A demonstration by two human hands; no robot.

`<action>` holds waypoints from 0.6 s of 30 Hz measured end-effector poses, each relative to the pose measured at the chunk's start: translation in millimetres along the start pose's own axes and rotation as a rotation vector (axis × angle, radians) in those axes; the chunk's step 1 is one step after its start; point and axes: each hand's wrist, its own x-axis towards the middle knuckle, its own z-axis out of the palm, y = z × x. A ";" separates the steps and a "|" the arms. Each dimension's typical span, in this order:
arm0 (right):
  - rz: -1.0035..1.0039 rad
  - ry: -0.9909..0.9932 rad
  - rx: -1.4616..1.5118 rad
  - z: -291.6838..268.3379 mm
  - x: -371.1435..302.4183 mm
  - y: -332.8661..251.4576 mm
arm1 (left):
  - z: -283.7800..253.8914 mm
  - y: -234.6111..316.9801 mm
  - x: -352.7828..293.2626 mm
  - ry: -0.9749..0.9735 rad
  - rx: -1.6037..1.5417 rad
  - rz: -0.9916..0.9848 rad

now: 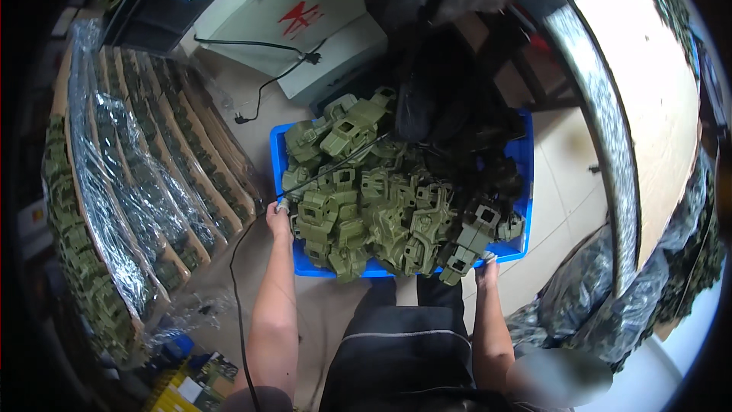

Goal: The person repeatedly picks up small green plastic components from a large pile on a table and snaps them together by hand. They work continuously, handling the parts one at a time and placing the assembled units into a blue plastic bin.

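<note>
A blue plastic crate [280,154] sits in front of me on the floor, heaped with several olive-green plastic toy vehicle parts [381,210]. My left hand [277,217] grips the crate's left rim near its front corner. My right hand [486,265] holds the front right corner, mostly hidden under the green parts that overhang the edge. A thin black cable [335,164] crosses the pile toward my left hand. A dark heap of black material [450,107] covers the crate's far right side.
Rows of green parts in clear wrap on cardboard trays [137,183] stand at my left. A white box [305,23] with a black power cord lies beyond the crate. A curved wooden table [648,107] with a metal edge runs at right; bagged parts [602,297] lie below it.
</note>
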 end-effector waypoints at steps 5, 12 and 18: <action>-0.028 0.123 0.093 -63.5 -43.8 40.7 | -8.0 -13.1 -21.9 -0.142 -0.311 -0.083; -0.102 0.278 0.122 -166.5 -97.4 87.2 | -17.0 -40.2 -66.6 -0.288 -0.339 -0.037; -0.156 0.393 0.191 -241.8 -181.5 92.6 | 0.9 -27.6 -137.2 -0.395 -0.273 -0.136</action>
